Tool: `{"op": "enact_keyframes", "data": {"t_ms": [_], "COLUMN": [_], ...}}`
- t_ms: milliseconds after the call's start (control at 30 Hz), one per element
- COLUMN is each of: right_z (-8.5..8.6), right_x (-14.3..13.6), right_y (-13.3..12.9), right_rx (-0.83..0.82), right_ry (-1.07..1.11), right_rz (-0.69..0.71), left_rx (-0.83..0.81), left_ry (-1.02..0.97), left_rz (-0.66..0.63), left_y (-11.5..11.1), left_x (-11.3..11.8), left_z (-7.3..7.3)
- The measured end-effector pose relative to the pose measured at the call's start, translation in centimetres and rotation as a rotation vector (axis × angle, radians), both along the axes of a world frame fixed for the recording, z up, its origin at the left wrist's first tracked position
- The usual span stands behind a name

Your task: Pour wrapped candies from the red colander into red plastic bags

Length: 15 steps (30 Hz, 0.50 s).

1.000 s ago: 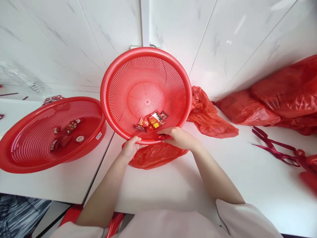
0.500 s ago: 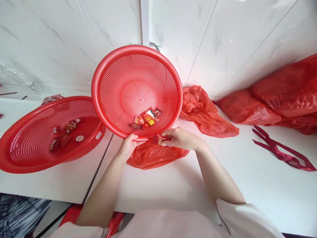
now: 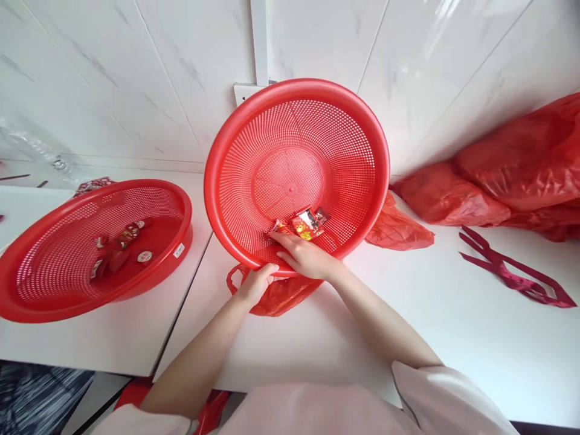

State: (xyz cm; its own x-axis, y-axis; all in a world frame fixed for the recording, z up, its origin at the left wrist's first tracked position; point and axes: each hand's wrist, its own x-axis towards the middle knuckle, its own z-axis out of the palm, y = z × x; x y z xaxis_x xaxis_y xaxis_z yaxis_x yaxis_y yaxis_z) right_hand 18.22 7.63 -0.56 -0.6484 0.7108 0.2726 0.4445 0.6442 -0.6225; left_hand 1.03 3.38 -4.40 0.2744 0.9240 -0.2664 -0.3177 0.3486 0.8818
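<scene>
A large red perforated plastic basket (image 3: 379, 139) stands tilted towards me, with several small wrapped snack packets (image 3: 307, 225) lying in its lower front part. My left hand (image 3: 256, 286) grips the near rim, thumb on top and the other fingers hidden beneath. Over the front edge reaches my right hand (image 3: 312, 258), its fingers stretched out among the packets and touching or nearly touching a small red one (image 3: 281, 227). Under the basket's front lies a thin red plastic bag (image 3: 285, 298), partly covered by the basket and my hands.
To the left, a second red basket (image 3: 180, 238) leans with several small wrapped items inside. Full red plastic bags (image 3: 521, 163) sit against the wall at right, near a dark red ribbon (image 3: 516, 275). Another red bag (image 3: 399, 226) lies behind the basket. A seam (image 3: 183, 302) divides the white tables.
The basket has shifted right and tipped more towards me, my left hand moving with it. My right hand has gone from below the rim, holding small packets, into the basket.
</scene>
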Motion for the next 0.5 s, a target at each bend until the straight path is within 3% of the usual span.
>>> {"op": "enact_keyframes", "data": {"t_ms": [100,200,333,500], "right_z": [-0.5,0.1,1.4,2.7], "right_x": [-0.2,0.4,1.8,3.3], "right_y": [0.2,0.5,0.8,0.7], "right_rx": [-0.02,-0.127,-0.276,-0.3], "right_ry": [0.025,0.135,0.275,0.327], "right_rz": [-0.078,-0.148,-0.143,-0.144], "left_rx": [-0.004,0.002,0.002,0.005], "left_ry": [0.002,-0.072,-0.155,-0.192], "left_rz": [-0.001,0.001,0.057,0.09], "left_y": [0.1,0.6,1.3,2.0], "left_x": [-0.2,-0.8,-1.8,-2.5], "left_z": [-0.1,0.3,0.7,1.1]}}
